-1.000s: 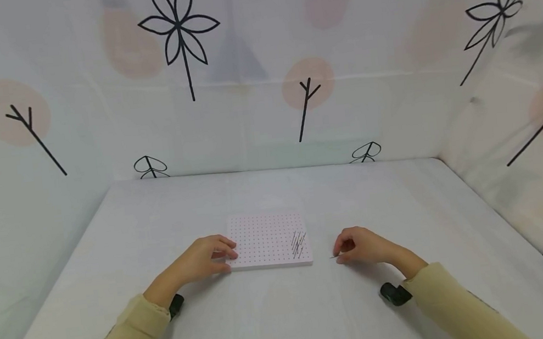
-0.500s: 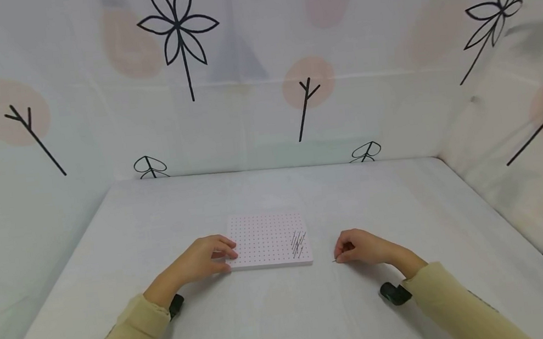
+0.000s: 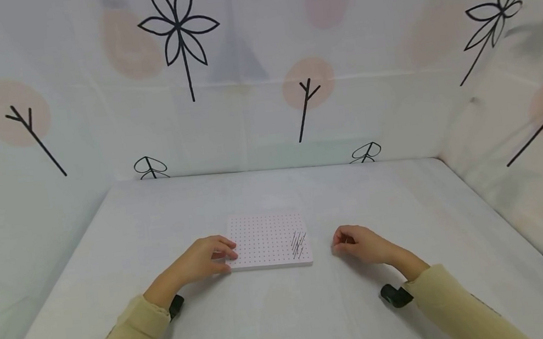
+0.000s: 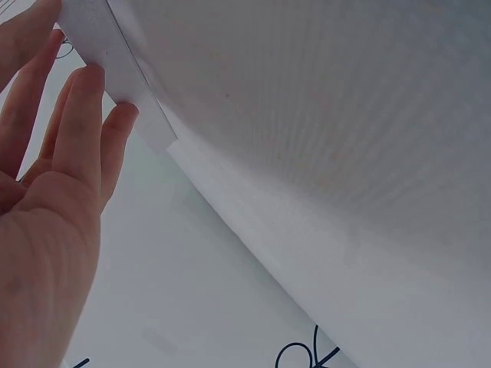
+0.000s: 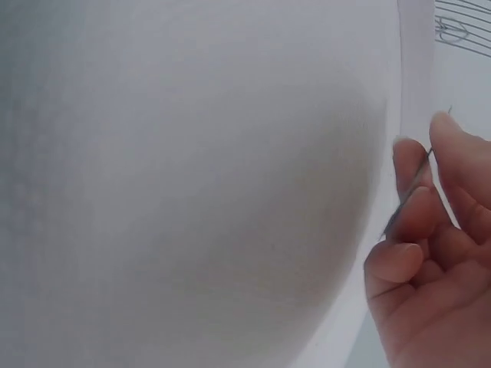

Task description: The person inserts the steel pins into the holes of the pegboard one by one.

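Note:
A flat white pegboard (image 3: 259,237) with rows of small holes lies on the table in the head view. Several thin dark metal pins (image 3: 297,244) stand slanting at its right side. My left hand (image 3: 200,261) rests against the board's left edge; the left wrist view has its extended fingers (image 4: 80,126) touching the board's side wall (image 4: 115,54). To the right of the board, my right hand (image 3: 361,244) is held apart from it. Between thumb and curled fingers it pinches one thin metal pin (image 5: 405,196), clear in the right wrist view.
A white cloth covers the table (image 3: 276,312). Patterned fabric walls (image 3: 246,122) rise behind it and on both sides. Dark wrist cameras (image 3: 396,294) sit under both sleeves.
My right hand dipped slightly toward the table, then rose a little; the pin that poked out in front of its fingertips is now hidden in the head view. The left hand and board stayed still.

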`<move>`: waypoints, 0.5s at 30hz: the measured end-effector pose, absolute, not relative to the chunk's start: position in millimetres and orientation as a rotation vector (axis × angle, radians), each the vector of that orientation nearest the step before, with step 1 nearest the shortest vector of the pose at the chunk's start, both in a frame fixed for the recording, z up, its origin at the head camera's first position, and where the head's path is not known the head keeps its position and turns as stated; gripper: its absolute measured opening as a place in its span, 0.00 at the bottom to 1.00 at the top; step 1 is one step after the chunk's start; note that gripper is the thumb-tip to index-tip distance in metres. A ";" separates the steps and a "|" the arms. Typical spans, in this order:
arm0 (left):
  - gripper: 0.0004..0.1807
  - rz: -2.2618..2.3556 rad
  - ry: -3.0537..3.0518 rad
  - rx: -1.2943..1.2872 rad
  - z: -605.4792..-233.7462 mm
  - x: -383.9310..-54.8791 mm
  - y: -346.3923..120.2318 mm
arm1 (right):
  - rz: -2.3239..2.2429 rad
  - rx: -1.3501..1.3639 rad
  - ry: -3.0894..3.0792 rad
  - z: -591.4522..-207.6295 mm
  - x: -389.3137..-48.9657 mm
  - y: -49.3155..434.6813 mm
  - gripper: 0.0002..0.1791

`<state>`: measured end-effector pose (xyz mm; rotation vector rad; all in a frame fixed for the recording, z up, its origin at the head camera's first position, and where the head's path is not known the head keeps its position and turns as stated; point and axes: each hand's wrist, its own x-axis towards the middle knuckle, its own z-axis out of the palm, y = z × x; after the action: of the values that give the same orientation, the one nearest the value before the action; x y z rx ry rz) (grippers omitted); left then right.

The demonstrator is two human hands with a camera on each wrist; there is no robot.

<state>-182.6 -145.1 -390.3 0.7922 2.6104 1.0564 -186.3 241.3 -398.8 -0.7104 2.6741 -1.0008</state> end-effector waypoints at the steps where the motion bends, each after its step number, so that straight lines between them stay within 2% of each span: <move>1: 0.10 1.057 2.609 0.793 -390.4 -182.7 -145.1 | -1.003 -0.714 2.691 -399.4 -186.6 241.5 0.03; 15: 0.10 1.064 2.597 0.790 -389.2 -182.2 -144.2 | -1.239 -0.619 2.741 -394.3 -182.4 228.3 0.03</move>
<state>-182.2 -144.2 -389.2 0.7901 2.5972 1.0641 -182.4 228.3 -394.3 -0.6194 2.7406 -1.2392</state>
